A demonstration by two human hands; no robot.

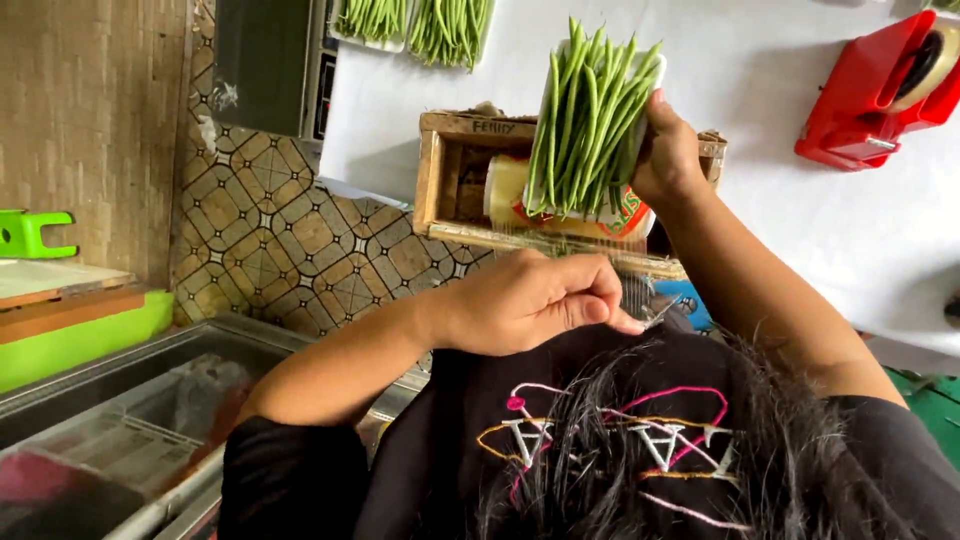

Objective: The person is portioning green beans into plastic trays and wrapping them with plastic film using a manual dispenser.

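My right hand (668,155) grips a white foam tray of long green beans (590,125), tilted up on end above a wooden box (432,170). A roll of cling film (510,195) lies inside that box. My left hand (530,300) is closed near my chest, and its thumb and fingers pinch the edge of a thin clear film sheet (640,290) drawn out from the box. My black shirt and hanging hair fill the bottom of the head view.
The box sits on a white table (760,60). A red tape dispenser (880,90) stands at its far right, and two more bean trays (410,25) lie at the far edge. A glass-lidded chest freezer (130,410) is at lower left, above patterned floor tiles.
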